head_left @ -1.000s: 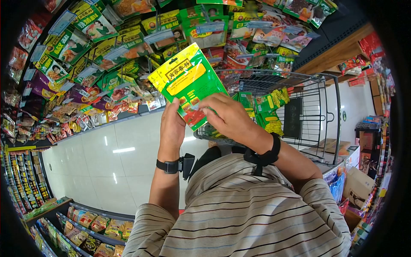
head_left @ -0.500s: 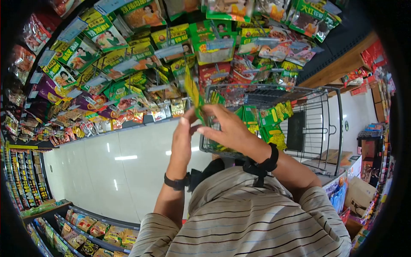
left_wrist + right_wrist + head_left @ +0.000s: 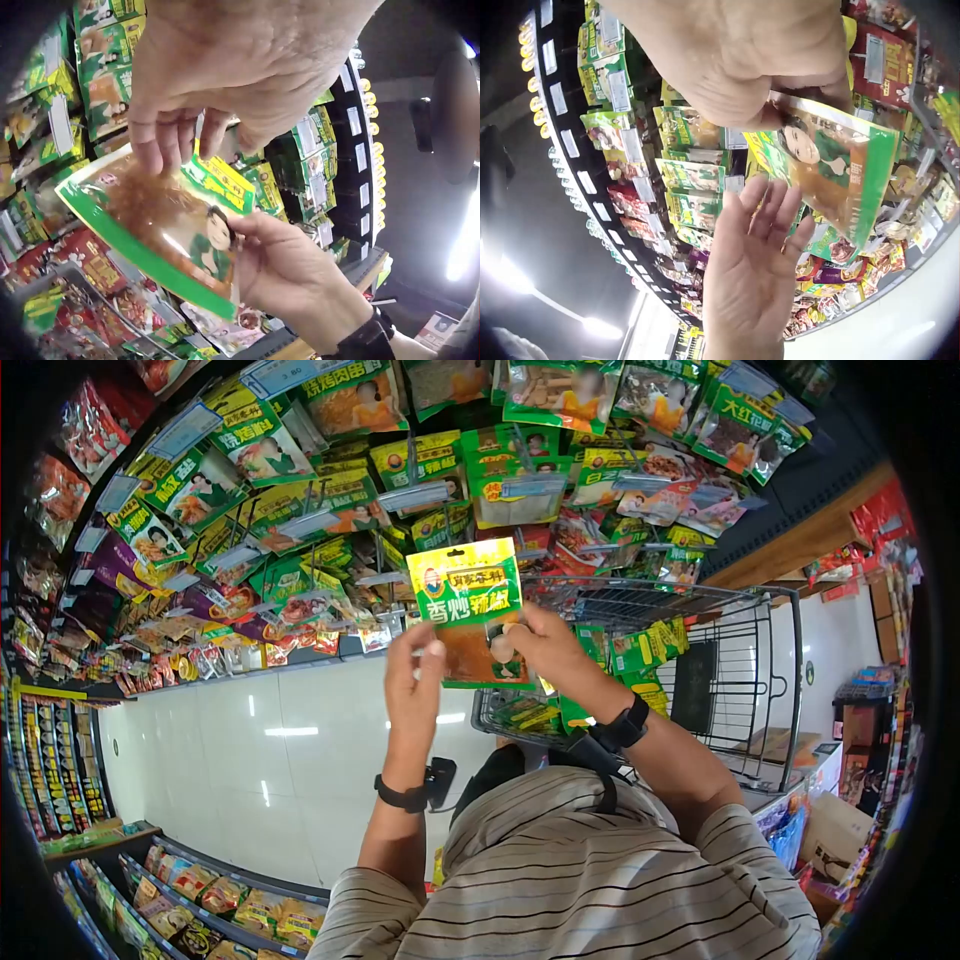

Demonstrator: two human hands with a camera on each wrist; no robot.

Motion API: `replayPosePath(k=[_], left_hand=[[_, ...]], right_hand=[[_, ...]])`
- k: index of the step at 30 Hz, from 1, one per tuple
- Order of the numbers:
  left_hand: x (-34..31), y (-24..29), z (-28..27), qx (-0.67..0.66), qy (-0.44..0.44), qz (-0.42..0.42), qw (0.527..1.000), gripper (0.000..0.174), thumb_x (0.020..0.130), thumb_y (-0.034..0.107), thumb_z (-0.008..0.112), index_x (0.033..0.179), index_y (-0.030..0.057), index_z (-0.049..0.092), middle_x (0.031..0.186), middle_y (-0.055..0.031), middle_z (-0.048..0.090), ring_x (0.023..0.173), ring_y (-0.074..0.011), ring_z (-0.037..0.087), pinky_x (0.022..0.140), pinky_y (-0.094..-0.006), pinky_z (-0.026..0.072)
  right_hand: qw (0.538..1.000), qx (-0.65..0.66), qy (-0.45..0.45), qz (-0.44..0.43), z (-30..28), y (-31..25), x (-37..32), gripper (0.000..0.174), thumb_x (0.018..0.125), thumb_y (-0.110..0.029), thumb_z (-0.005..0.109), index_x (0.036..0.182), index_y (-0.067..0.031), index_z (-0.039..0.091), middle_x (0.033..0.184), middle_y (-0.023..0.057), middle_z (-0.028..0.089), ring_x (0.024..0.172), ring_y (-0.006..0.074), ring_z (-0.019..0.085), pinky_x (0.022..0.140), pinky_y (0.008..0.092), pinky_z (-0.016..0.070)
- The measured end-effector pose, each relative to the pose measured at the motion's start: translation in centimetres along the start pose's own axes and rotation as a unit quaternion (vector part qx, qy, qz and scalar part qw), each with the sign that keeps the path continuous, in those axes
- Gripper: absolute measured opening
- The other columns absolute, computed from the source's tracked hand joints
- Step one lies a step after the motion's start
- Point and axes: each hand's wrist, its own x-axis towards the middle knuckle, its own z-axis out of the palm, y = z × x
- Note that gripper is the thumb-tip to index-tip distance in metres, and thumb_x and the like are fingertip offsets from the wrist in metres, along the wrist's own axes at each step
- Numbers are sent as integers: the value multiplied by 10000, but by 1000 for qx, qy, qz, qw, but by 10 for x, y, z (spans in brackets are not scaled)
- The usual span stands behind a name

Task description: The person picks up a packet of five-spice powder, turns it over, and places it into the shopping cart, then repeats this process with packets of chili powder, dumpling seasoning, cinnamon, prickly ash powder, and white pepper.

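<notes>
A flat seasoning packet, yellow and green with reddish-brown contents, is held upright in front of the person in the head view. My right hand pinches its right edge, thumb across the front over the printed portrait. At the left edge is my left hand, its fingers loosely bent and the fingertips close to the packet. The right wrist view shows the left palm facing up, fingers relaxed beside the packet. From the left wrist, the right thumb lies on the packet's front.
Hanging racks of seasoning packets fill the far side. A wire shopping cart stands at right front, with several green and yellow packets inside. Low shelves of bagged goods are at lower left, over a pale tiled floor.
The packet has turned over, from its printed back through edge-on to its front with the window. The left hand has let go of its edge, while the right hand now pinches the right side.
</notes>
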Motion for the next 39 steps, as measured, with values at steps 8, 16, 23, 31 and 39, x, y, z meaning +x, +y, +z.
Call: replayPosePath(k=[8,16,23,31,39], left_hand=[[23,-28,-26,-292,-58,-204,933,384,969,221,612,1295,33,536,1237,-94,591,1116,-157,563,935,-314,468],[24,-17,-17,-353,-14,-211,912,255,968,147,608,1203,51,594,1045,-25,672,898,-96,629,716,-242,510],[43,-32,-38,-321,1,-182,929,242,976,144,598,1200,51,612,1062,-7,662,921,-87,607,819,-255,486],[73,-48,-41,-292,22,-164,942,289,976,184,598,1225,39,611,1109,-14,660,986,-97,608,882,-261,469],[95,-47,-42,-240,8,-156,958,319,975,191,590,1253,35,602,1141,-14,657,1005,-90,599,893,-251,456]], right_hand=[[989,48,-86,112,-7,-11,10,296,931,-131,549,1176,25,604,1111,45,650,1001,104,591,876,269,478],[977,65,-129,159,4,-28,18,336,939,-156,559,1242,-11,567,1124,49,637,1021,123,597,884,287,480],[997,-31,-73,26,-1,-1,38,434,967,-155,537,1361,-1,445,1309,136,566,1195,200,555,985,337,456],[998,-27,-12,-52,9,-44,75,695,906,-175,606,1473,21,254,1450,291,390,1301,326,480,1023,410,440],[997,20,13,-75,21,-59,126,709,918,-181,631,1498,-23,255,1468,261,360,1294,300,482,1024,371,433]])
